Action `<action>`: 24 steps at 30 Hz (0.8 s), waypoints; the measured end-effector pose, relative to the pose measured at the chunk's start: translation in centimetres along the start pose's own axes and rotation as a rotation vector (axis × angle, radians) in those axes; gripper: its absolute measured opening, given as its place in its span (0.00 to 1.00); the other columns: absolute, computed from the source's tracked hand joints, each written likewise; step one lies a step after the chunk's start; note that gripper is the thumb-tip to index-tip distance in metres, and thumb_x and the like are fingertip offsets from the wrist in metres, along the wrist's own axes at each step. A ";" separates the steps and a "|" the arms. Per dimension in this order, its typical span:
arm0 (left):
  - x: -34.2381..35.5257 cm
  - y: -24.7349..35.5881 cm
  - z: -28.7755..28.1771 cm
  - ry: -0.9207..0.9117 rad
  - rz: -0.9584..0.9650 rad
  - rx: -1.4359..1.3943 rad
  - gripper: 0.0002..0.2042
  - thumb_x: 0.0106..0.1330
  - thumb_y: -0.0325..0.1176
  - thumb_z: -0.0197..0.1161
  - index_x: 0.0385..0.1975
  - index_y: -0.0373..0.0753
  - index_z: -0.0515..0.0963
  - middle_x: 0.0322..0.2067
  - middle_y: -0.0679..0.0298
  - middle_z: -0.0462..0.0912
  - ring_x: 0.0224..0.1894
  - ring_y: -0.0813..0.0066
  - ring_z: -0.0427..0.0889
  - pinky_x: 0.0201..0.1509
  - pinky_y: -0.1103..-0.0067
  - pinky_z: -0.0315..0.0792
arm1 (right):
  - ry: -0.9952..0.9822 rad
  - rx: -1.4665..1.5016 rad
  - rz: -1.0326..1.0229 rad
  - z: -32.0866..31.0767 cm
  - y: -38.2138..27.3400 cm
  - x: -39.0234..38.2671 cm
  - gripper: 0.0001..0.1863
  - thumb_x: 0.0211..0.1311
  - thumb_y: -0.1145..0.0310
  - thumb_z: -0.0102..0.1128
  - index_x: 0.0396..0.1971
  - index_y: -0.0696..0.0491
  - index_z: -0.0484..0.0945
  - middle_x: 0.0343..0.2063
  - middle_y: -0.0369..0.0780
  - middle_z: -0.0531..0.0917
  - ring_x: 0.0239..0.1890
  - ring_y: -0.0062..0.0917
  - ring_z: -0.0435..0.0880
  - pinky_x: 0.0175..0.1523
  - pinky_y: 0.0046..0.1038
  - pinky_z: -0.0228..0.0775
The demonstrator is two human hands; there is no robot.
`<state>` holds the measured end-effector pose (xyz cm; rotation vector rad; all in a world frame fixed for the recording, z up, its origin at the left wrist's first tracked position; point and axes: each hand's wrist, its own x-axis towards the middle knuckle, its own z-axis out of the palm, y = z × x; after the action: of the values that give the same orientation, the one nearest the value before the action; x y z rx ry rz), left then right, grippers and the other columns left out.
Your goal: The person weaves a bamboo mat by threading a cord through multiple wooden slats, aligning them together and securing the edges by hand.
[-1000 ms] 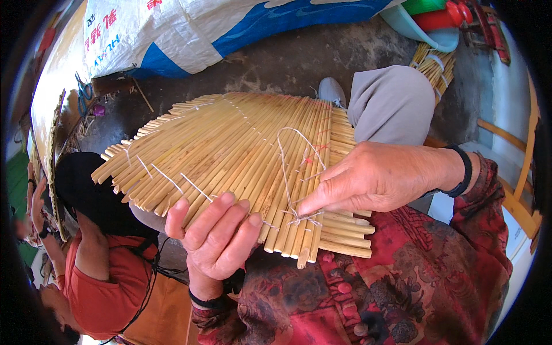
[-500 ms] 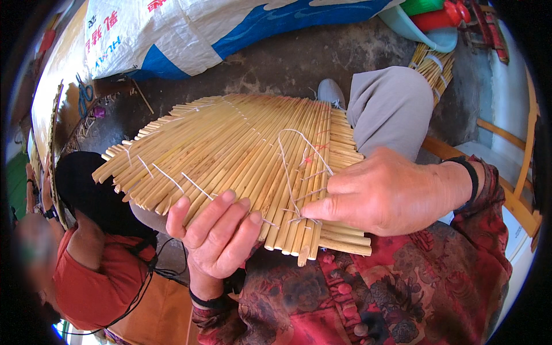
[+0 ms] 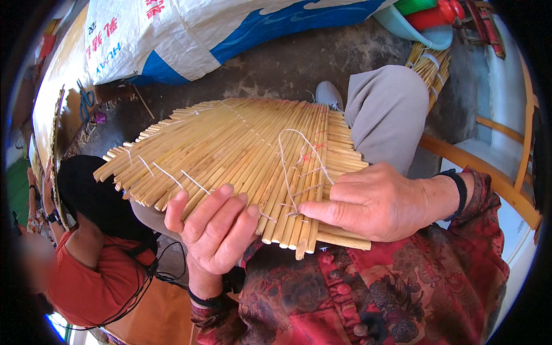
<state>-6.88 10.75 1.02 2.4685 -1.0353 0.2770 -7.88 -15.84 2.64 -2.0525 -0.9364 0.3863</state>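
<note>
Right hand [image 3: 371,201] has dropped nearer my shirt [image 3: 368,282] since a second ago, fingers curled beside the thread [image 3: 290,130] loop, can't tell what's pinched; left hand [image 3: 215,233] closed on near edge of stalk mat [image 3: 230,149], lying over my lap

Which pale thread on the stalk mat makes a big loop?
The thread beside the right hand: it arches up and back down; stitches nearer the left hand run nearly straight.
</note>
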 end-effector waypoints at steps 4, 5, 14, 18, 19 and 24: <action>0.3 0.2 0.1 0.009 -0.006 -0.018 0.09 0.52 0.31 0.65 0.33 0.49 0.77 0.33 0.74 0.81 0.44 0.77 0.78 0.63 0.66 0.55 | 0.070 -0.008 -0.003 0.2 -0.3 -0.3 0.19 0.53 0.69 0.55 0.47 0.55 0.75 0.22 0.35 0.72 0.25 0.25 0.78 0.26 0.25 0.71; 0.3 0.0 0.1 0.007 0.014 -0.020 0.09 0.52 0.31 0.65 0.33 0.49 0.77 0.32 0.74 0.81 0.44 0.77 0.78 0.63 0.66 0.55 | 0.073 -0.010 -0.003 0.3 -0.2 -0.3 0.19 0.53 0.69 0.55 0.47 0.55 0.75 0.22 0.35 0.72 0.25 0.25 0.78 0.26 0.25 0.71; 0.2 0.1 0.3 0.008 0.016 -0.007 0.08 0.52 0.31 0.65 0.32 0.49 0.77 0.32 0.73 0.81 0.44 0.77 0.78 0.64 0.65 0.54 | 0.075 0.118 0.074 0.2 0.6 -0.3 0.15 0.58 0.68 0.54 0.46 0.49 0.76 0.23 0.36 0.73 0.25 0.30 0.79 0.25 0.28 0.71; 0.2 0.1 0.1 0.004 0.012 -0.012 0.08 0.52 0.31 0.65 0.32 0.49 0.78 0.32 0.73 0.81 0.44 0.77 0.78 0.64 0.65 0.54 | -0.011 0.151 0.097 -0.3 0.7 0.1 0.14 0.59 0.67 0.53 0.45 0.46 0.77 0.23 0.36 0.74 0.25 0.30 0.79 0.25 0.28 0.72; 0.2 0.2 0.1 0.002 0.012 -0.012 0.08 0.52 0.31 0.65 0.32 0.49 0.78 0.32 0.73 0.81 0.44 0.77 0.78 0.64 0.65 0.54 | -0.042 0.148 0.101 -0.4 0.7 0.2 0.13 0.60 0.67 0.53 0.45 0.46 0.77 0.23 0.37 0.74 0.25 0.31 0.79 0.26 0.29 0.72; 0.2 0.2 0.2 -0.001 0.006 -0.015 0.09 0.52 0.31 0.66 0.32 0.49 0.77 0.33 0.73 0.81 0.45 0.77 0.78 0.65 0.65 0.54 | -0.024 0.278 0.117 -0.2 1.1 0.4 0.12 0.61 0.66 0.51 0.44 0.47 0.77 0.25 0.38 0.77 0.27 0.33 0.80 0.27 0.31 0.72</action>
<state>-6.83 10.43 1.02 2.4530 -1.0421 0.2688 -6.94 -16.04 1.88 -1.8545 -0.7330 0.5714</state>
